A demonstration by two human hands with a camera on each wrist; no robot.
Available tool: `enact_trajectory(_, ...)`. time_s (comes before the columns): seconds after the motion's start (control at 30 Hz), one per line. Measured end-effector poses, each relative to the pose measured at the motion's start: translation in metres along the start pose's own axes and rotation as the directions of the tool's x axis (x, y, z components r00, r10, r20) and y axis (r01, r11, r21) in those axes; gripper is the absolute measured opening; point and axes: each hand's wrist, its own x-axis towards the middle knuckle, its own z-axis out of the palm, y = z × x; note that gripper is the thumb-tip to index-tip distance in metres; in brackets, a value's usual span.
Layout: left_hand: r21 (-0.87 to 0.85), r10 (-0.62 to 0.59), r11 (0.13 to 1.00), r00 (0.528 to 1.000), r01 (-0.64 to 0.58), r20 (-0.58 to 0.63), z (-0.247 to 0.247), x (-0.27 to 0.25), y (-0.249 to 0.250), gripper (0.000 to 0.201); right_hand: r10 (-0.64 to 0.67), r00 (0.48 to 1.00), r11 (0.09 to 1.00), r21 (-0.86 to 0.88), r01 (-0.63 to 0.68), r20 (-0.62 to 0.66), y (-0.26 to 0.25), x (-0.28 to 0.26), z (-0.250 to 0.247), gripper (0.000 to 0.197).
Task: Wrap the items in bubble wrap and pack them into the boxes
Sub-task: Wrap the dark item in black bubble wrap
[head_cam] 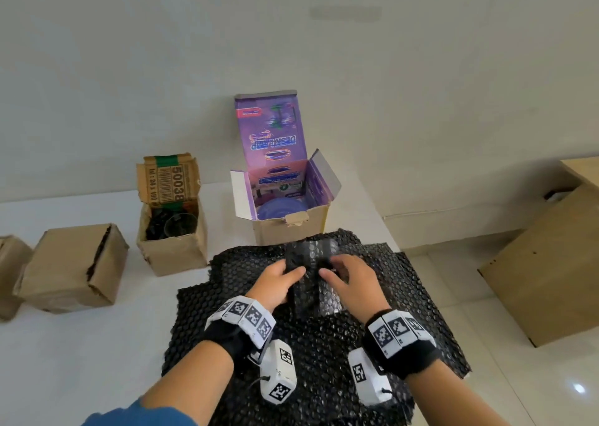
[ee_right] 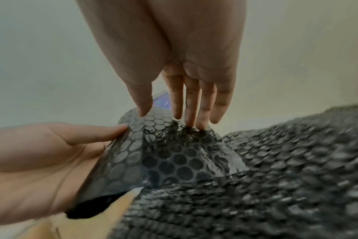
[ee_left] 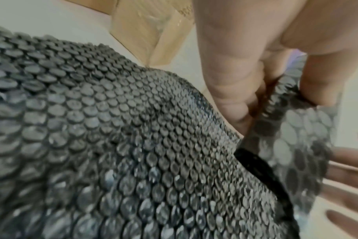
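Note:
A large sheet of black bubble wrap [head_cam: 372, 328] covers the table's near right part. In its middle a fold of the wrap [head_cam: 311, 253] stands up over a dark item that is almost wholly hidden. My left hand [head_cam: 282, 279] pinches this fold between thumb and fingers [ee_left: 235, 97]. My right hand [head_cam: 343, 276] has straight fingers, and its fingertips [ee_right: 194, 122] press on top of the fold. An open purple box [head_cam: 321, 218] with a bluish round thing inside stands just behind the wrap.
An open brown box [head_cam: 175, 253] with dark wrap and glassware stands to the left of the purple one. A closed brown box [head_cam: 74, 270] and another [head_cam: 9, 270] lie further left. The table [head_cam: 64, 360] ends at the right; a big cardboard box [head_cam: 551, 263] stands on the floor.

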Motion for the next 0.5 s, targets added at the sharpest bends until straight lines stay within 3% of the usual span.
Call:
enact_trajectory(0.1,-0.013,0.048,0.999,0.999,-0.048,-0.024,-0.026,-0.009,0.013,0.016,0.07,0.991,0.938,0.331,-0.104,0.113,-0.031,0.013,0.017,0.041)
enact_trajectory(0.23,0.073,0.185,0.981,0.979,-0.179,-0.088,-0.066,-0.022,0.025,0.014,0.084,0.958,0.675,0.692,-0.256,0.273,-0.072,0.026,0.041,0.029)
enact_trajectory(0.3,0.162,0.273,0.955,0.951,-0.249,-0.148,-0.088,-0.026,0.032,0.012,0.056,0.95,0.618,0.736,-0.275,0.309,-0.092,0.034,0.055,0.027)
enact_trajectory(0.37,0.187,0.302,0.944,0.938,-0.271,-0.168,-0.111,-0.027,0.038,0.014,0.029,0.95,0.629,0.733,-0.26,0.312,-0.111,0.044,0.071,0.026)
enact_trajectory(0.5,0.134,0.205,0.975,0.956,-0.179,-0.211,-0.158,-0.023,0.05,0.02,0.015,0.956,0.656,0.719,-0.231,0.294,-0.15,0.065,0.104,0.015)
